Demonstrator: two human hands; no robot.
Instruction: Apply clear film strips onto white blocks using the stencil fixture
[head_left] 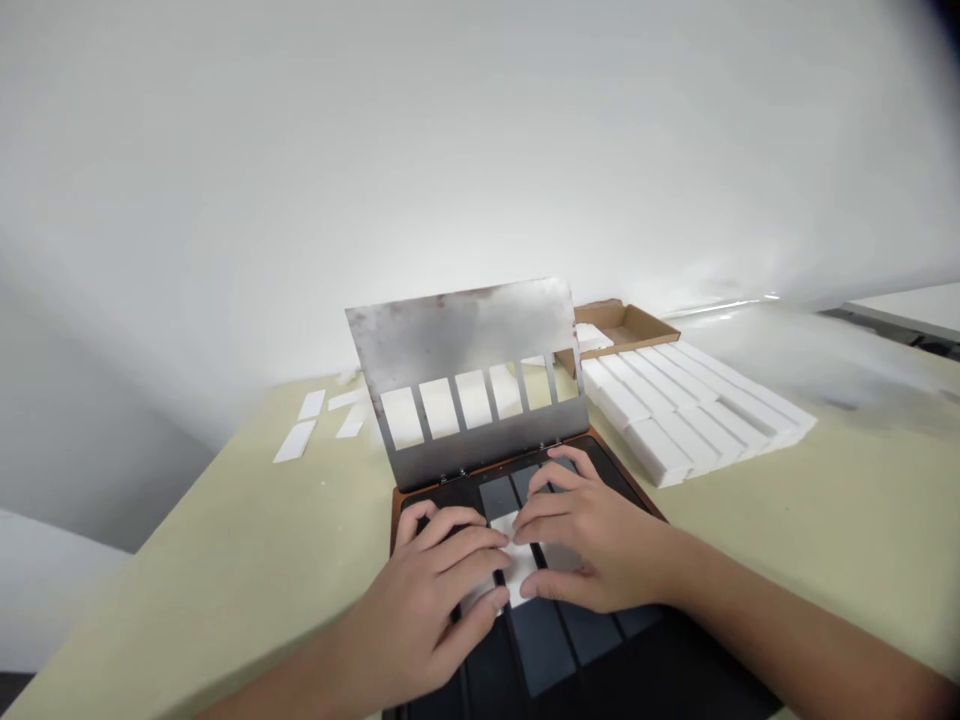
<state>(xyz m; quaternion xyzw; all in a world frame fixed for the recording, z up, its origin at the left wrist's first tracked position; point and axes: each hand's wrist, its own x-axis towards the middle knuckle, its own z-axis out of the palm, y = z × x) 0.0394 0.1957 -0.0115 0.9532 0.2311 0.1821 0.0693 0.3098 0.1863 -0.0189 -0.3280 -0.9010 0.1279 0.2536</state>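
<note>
Left hand (450, 585) and right hand (581, 535) both loose, fingers spread, not closed around anything. White card (518, 570) lies flat between their fingertips, on black tray (600, 690); edges partly covered by fingers, pressure can't tell. Another white patch under left hand, mostly hidden. Tray's near edge cut off at bottom. Metal frame (465, 340) tilts up beyond hands, partly hiding box (652, 325) behind. Stacks (697, 410) right of grip; film beyond, blurry.
</note>
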